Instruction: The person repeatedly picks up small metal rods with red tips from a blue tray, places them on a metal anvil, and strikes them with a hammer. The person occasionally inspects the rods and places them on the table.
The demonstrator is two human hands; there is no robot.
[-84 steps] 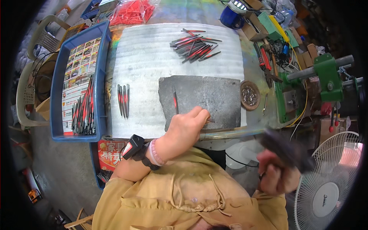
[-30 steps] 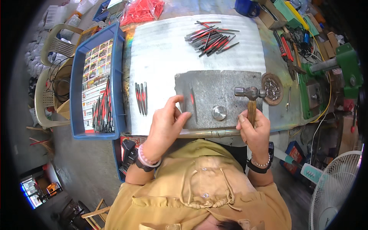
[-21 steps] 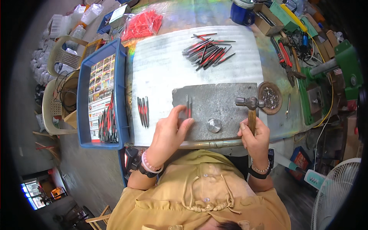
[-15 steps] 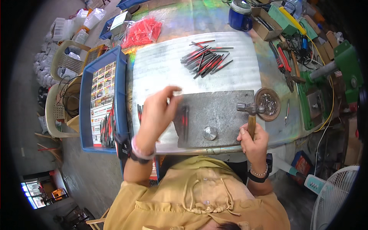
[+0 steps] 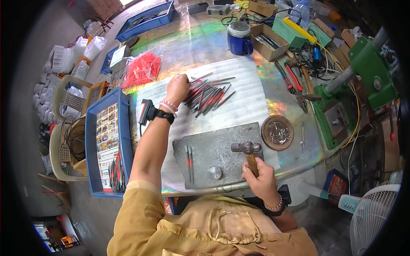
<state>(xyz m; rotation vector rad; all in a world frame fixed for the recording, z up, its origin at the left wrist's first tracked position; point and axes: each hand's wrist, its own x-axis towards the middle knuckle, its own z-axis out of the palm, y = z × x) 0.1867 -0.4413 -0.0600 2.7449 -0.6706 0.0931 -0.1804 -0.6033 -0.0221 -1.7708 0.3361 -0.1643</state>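
Note:
My right hand [image 5: 261, 181] grips the wooden handle of a hammer [image 5: 246, 148], its metal head over the right part of a grey slab [image 5: 213, 145]. My left hand [image 5: 178, 89] reaches to the left edge of a pile of thin black-and-red sticks [image 5: 209, 96]. Its fingers are curled closed, and whatever is in them is hidden. Two similar sticks [image 5: 189, 164] lie side by side on the slab's left part. A round metal piece [image 5: 215, 173] sits near the slab's front edge.
White foam sheet [image 5: 239, 72] lies under the pile. A round dish [image 5: 267, 138] of small metal bits stands right of the slab, pliers [image 5: 294, 87] beyond it, a green press [image 5: 341, 115] farther right. At left are a blue tray [image 5: 129, 141] and a bag of red pieces [image 5: 143, 70].
My left hand has moved forward from beside the slab to the stick pile. My right hand still holds the hammer over the slab. The whole view has shifted.

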